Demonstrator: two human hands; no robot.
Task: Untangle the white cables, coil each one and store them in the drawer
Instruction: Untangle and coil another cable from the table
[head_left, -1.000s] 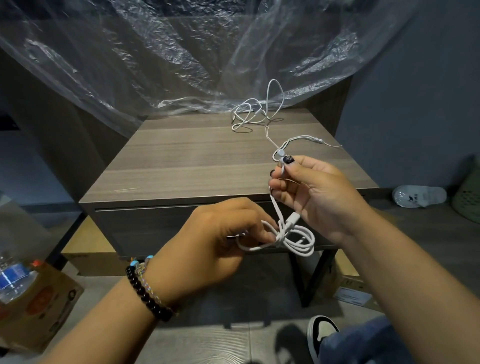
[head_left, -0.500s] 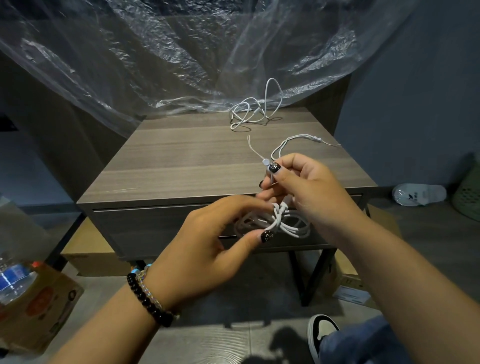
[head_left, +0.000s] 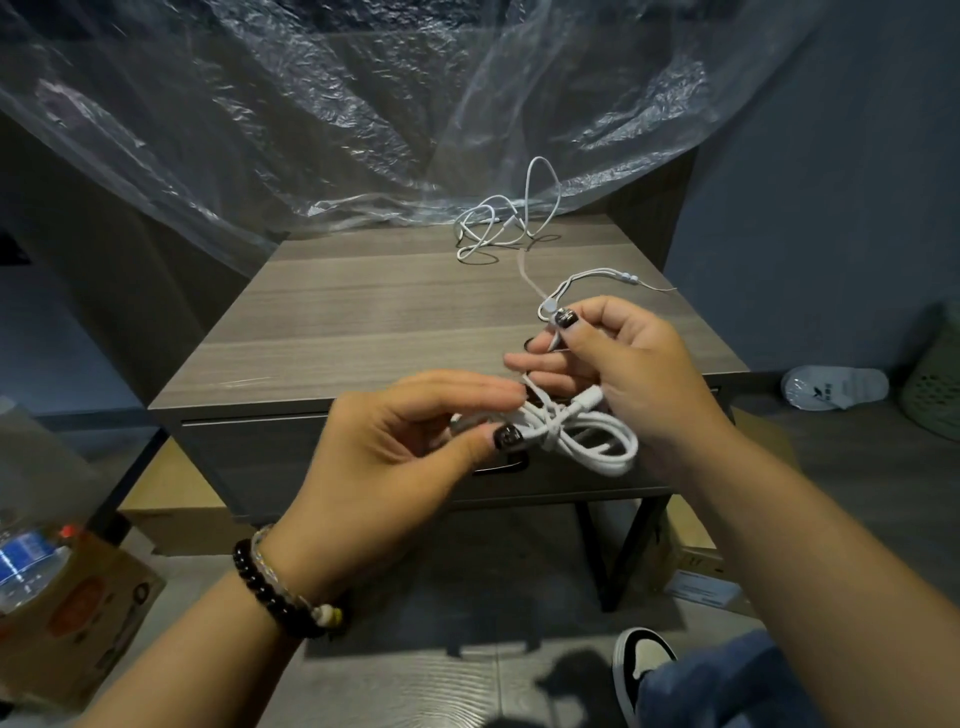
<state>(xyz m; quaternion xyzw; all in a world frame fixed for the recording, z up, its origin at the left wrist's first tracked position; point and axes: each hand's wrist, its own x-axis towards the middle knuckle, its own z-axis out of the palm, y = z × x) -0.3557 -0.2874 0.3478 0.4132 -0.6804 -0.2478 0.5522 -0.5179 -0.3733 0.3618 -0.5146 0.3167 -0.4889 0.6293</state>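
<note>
Two hands work in front of the drawer (head_left: 363, 467). Your left hand (head_left: 395, 457) pinches the coil (head_left: 582, 436) between thumb and fingers at its wrapped middle; its palm hides the coil's left loops. Your right hand (head_left: 618, 374) pinches a thin cord (head_left: 587, 278) at a small white bead between thumb and forefinger, and its lower fingers curl by the coil's plug end. You cannot tell whether those lower fingers grip the plug, as the fingers blur there. The coil hangs in the air just before the table (head_left: 363, 322) edge, level with the drawer front. The drawer handle is mostly hidden behind the left thumb and the coil.

The thin cord runs from the right hand back over the table top; its far end fades out of sight. A second cable (head_left: 498, 228) lies loose and tangled at the table's back edge, partly under the plastic sheet (head_left: 311, 130).

Compared with half a second ago, your left fingers have straightened and lie flatter over the coil. The right hand's hold is unchanged, and the second cable has not moved.
</note>
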